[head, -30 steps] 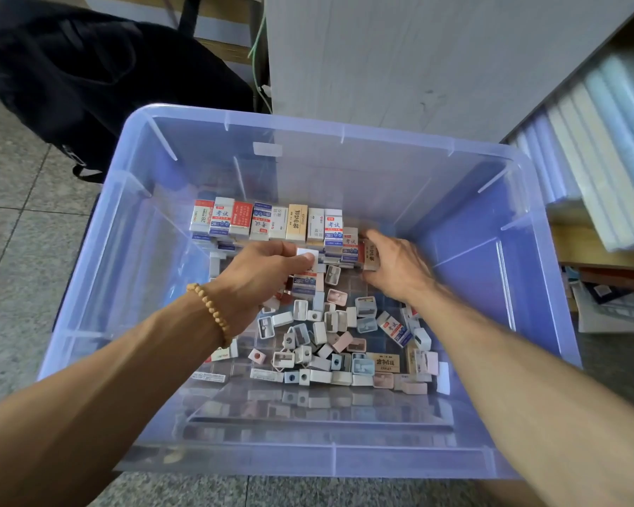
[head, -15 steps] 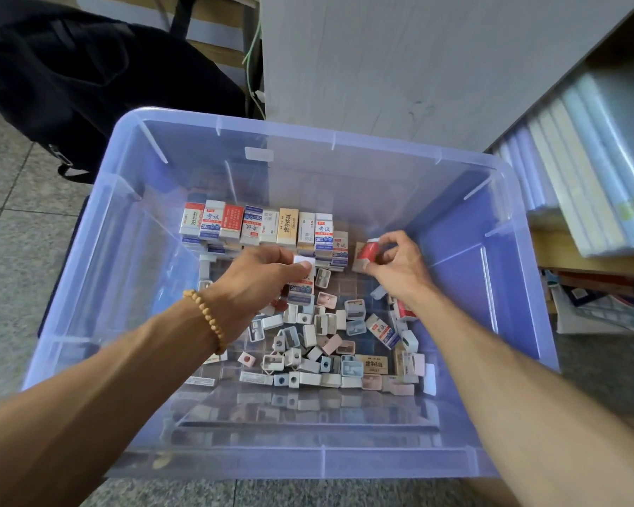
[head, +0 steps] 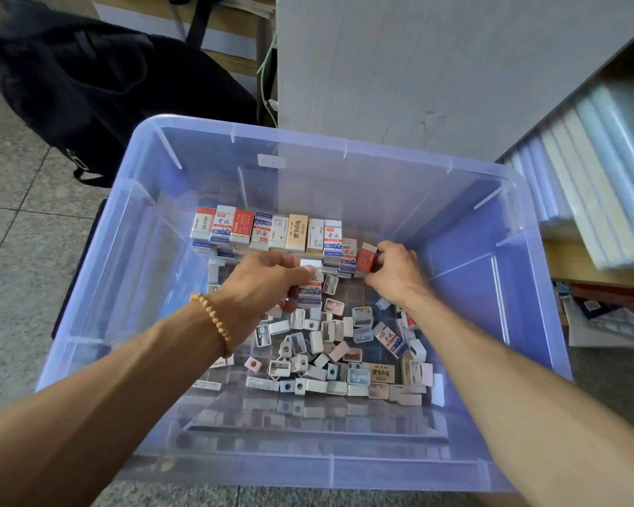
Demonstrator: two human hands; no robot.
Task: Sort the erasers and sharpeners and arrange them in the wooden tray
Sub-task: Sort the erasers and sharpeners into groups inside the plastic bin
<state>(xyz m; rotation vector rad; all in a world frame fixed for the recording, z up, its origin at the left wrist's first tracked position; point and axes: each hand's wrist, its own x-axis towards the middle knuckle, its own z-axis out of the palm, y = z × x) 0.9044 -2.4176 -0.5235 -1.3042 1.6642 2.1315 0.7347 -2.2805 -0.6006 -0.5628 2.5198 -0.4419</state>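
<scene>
A grey speckled tile floor lay under everything, with a black bag slumped beyond the left arm and a pale cabinet panel straight ahead; stacked clear folders leaned off past the right arm. Between both forearms sat a translucent blue plastic bin. Just beyond the fingertips stood a row of erasers, upright in their printed sleeves along the far side. The left hand, a beaded bracelet on its wrist, had its fingers curled around a white and blue eraser. The right hand pinched a red eraser at the row's right end. Under and nearer than both hands lay a loose heap of sharpeners mixed with a few erasers.
</scene>
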